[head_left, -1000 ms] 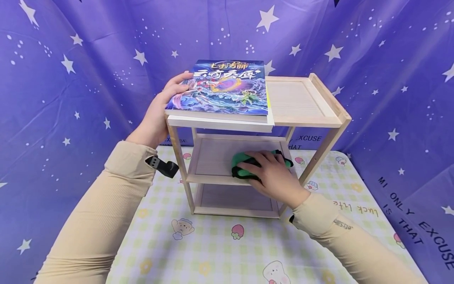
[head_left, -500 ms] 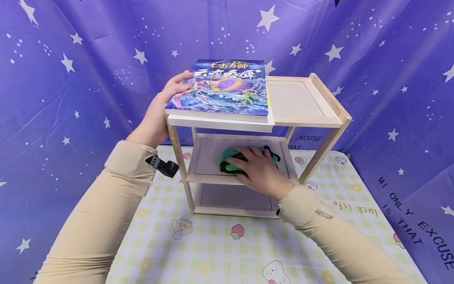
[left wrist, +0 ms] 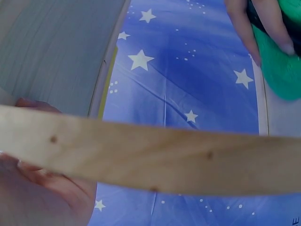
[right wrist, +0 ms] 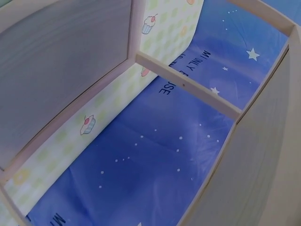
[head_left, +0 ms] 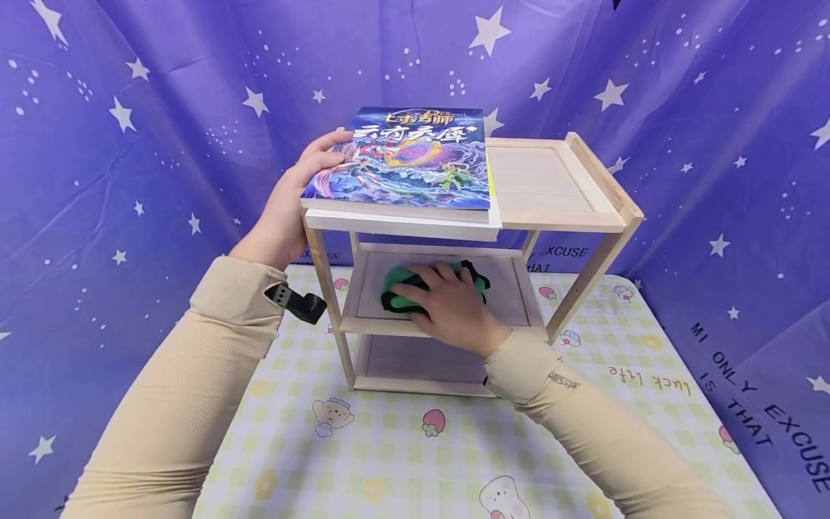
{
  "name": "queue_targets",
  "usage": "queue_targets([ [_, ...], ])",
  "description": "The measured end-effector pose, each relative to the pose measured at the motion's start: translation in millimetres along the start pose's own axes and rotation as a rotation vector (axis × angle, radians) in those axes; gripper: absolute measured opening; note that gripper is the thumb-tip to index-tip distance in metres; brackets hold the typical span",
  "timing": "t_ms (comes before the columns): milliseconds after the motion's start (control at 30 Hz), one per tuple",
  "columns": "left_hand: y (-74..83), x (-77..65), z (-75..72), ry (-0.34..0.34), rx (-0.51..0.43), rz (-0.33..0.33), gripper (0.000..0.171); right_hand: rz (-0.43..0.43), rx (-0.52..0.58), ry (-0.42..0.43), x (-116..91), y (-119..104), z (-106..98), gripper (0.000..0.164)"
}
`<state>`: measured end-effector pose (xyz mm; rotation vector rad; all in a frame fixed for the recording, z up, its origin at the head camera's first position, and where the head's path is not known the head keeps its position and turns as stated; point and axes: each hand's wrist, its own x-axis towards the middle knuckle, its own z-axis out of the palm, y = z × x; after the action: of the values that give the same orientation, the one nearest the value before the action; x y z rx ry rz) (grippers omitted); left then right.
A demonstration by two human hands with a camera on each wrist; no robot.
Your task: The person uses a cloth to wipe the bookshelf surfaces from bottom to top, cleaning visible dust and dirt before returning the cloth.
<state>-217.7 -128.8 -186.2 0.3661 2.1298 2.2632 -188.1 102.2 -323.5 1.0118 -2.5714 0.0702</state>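
Observation:
A three-tier wooden shelf rack (head_left: 545, 184) stands on the table. My left hand (head_left: 295, 187) grips its upper left corner, with fingers lying on the edge of a blue illustrated book (head_left: 408, 166). In the left wrist view, a wooden post (left wrist: 141, 150) crosses in front of that hand, and a fingertip shows behind it under the top board. My right hand (head_left: 450, 303) holds a bunched green cloth (head_left: 397, 277) with black edging against the middle shelf (head_left: 506, 299). The right wrist view shows the rack's boards and a rail, but no hand.
Under the blue book lies another book with a white edge (head_left: 402, 225). The lowest shelf (head_left: 415, 360) sits just above the checked tablecloth (head_left: 389, 461). A purple star-patterned curtain (head_left: 194, 86) surrounds the table at the back and sides.
My right hand has slid left along the middle shelf with the green cloth. The left hand, the books and the rack have stayed in place.

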Motion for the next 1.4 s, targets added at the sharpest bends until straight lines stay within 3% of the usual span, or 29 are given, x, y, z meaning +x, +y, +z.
queue_targets([
  [600,-0.1,-0.3,-0.5,-0.006,-0.004,0.000,0.047,0.021,0.026,-0.095,21,-19,1,0.042],
  [1067,0.6,-0.7,-1.5,-0.002,0.012,-0.003,0.047,0.029,0.046,-0.029,10,-9,0,0.042],
  [1400,0.2,0.0,-1.1,-0.001,0.023,-0.009,0.048,0.094,0.053,-0.067,-6,11,-3,0.042],
])
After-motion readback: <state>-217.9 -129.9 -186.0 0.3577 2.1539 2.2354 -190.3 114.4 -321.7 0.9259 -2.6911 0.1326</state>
